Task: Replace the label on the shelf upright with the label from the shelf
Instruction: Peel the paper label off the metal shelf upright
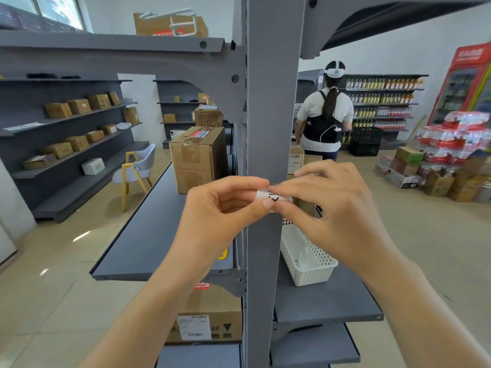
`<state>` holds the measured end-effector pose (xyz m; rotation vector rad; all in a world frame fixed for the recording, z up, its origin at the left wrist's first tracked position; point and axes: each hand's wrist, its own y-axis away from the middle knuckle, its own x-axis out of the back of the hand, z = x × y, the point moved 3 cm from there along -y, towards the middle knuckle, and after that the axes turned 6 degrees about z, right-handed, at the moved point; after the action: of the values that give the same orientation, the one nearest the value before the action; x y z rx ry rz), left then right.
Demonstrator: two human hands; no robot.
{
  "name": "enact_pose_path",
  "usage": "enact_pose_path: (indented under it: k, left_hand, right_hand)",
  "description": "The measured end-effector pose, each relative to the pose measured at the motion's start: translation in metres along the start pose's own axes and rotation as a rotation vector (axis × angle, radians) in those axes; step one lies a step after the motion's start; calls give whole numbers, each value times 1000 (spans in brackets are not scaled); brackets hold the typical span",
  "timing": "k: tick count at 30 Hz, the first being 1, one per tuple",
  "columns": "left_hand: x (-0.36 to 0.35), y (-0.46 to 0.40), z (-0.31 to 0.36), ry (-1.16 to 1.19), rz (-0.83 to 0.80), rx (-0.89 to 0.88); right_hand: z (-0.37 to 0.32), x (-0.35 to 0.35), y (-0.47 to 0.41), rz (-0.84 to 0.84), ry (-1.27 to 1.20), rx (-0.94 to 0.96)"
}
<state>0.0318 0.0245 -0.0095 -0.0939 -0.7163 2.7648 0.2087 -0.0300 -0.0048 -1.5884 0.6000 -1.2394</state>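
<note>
I see both hands raised in front of the grey shelf upright (275, 115), meeting at its front face about mid-height in the view. The left hand (223, 205) pinches the left end of a small white label (265, 195) between thumb and forefinger, its other fingers curled in toward the palm. The right hand (337, 205) closes thumb and forefinger on the right part of the same label, with the remaining fingers loosely spread above. The label sits crosswise over the upright, bearing dark handwritten marks I cannot read; whether it is stuck to the metal or only held against it, I cannot tell. Just right of the upright, on the grey shelf board (332, 301), stands a white perforated basket (305, 258). On the left shelf a taped cardboard box (196, 158) stands behind the left hand. Farther back on the right, a person wearing a head rig (325, 110) faces away toward stocked shelves.
</note>
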Motion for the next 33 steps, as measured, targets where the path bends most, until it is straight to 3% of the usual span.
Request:
enact_pose_path:
  k: [5,7,11,14,17,19,23,27,33]
  left_hand:
    - [3,1,-1,-682,117,-428]
    - [0,1,-1,-630,92,-409]
    - [-9,1,-1,-310,17,-220]
    - [-11,1,4,-433,8,-350]
    - [-9,1,3,-522,-34,-452]
    - [-7,0,2,-425,-56,-338]
    - [-8,-1,5,-11,-70,111]
    - [0,-7,-2,-125,-61,135]
    - [3,-12,-6,-68,-52,202]
  right_hand:
    - [-1,-1,3,56,-42,-67]
    - [-3,1,2,12,-184,-176]
    - [-7,-5,2,-207,-550,-500]
    - [-7,-9,1,-193,-434,-456]
    - [-5,-9,-1,-160,-480,-512]
    - [-3,-10,-2,-183,-608,-608]
    - [1,-13,0,-147,-754,-688]
    - [1,-15,2,-106,-757,-712]
    - [-1,-13,3,-131,-705,-587]
